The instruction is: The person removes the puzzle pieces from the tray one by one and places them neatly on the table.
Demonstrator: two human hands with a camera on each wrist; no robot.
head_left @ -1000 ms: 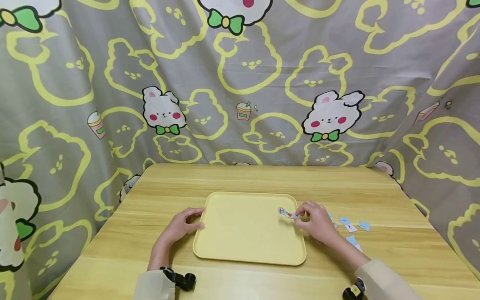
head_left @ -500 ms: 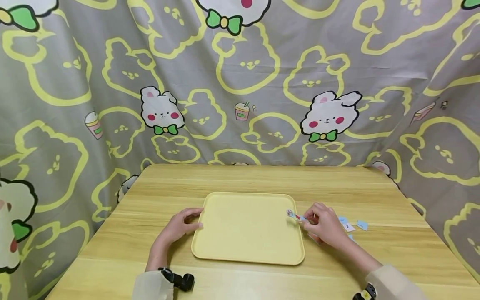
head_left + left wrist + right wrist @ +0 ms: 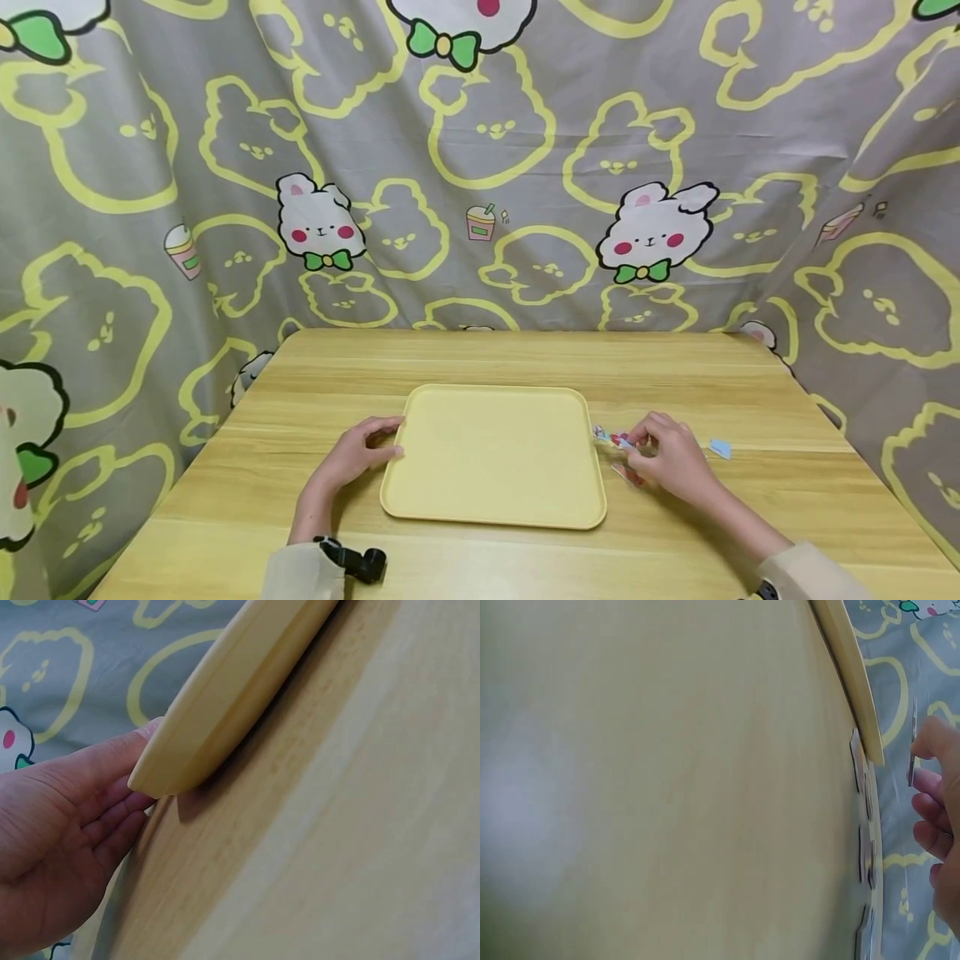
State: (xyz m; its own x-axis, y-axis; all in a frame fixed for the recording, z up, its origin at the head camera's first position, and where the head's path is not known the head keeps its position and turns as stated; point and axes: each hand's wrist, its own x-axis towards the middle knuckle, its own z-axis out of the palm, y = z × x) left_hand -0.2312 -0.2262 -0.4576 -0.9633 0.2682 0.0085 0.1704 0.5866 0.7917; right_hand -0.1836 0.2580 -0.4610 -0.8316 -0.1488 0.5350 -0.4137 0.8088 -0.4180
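Note:
My left hand [image 3: 362, 452] holds the left rim of a pale yellow rectangular tray [image 3: 491, 522]. In the left wrist view, the upper digit of the left hand [image 3: 71, 825] reaches over the tray's rim [image 3: 202, 724] while other fingers touch near its lower edge. Just right of the tray, my right hand [image 3: 673, 460] pinches a small flat printed piece [image 3: 617, 438], blue and red, perhaps a puzzle piece. Seen edge-on in the right wrist view, that printed piece [image 3: 913, 739] is between thumb and finger, above the table.
Several flat pieces [image 3: 864, 851] lie along the table beside the tray; my right hand partly hides them from above. One light blue piece [image 3: 720, 448] lies further right, a reddish piece [image 3: 626, 474] below the hand. The wooden table [image 3: 450, 354] meets a patterned curtain [image 3: 420, 142] behind.
My right hand has moved to the right with the printed piece, from over the tray's right side to just beyond its rim. The left hand stays at the tray's left rim.

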